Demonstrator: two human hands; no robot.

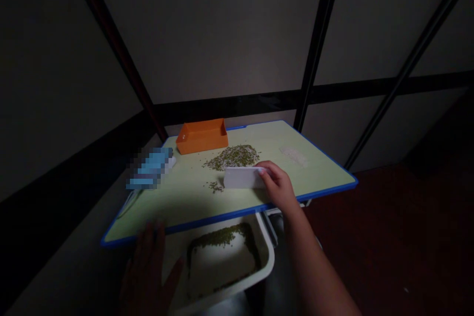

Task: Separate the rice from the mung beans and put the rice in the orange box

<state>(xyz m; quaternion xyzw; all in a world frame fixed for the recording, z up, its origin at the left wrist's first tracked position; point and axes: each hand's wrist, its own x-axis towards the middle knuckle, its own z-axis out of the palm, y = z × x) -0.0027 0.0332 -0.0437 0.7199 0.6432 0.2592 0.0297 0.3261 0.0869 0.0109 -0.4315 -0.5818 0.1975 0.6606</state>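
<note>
My right hand grips one end of a white flat rectangular plate, thumb on its near face. The plate stands on edge on the table, just in front of a spread pile of small green and pale grains. A few stray grains lie left of the plate. In the dim lower left, my left hand has its fingers stretched and its thumb apart. It is over the left side of a white basin below the table's front edge; contact with it is unclear. Green grains line part of the basin.
The pale green table has a blue rim. An orange open tray sits at the back left. A phone-like device, blurred out, stands at the left edge with a cable. Whitish grains lie at the right. Panelled walls rise behind.
</note>
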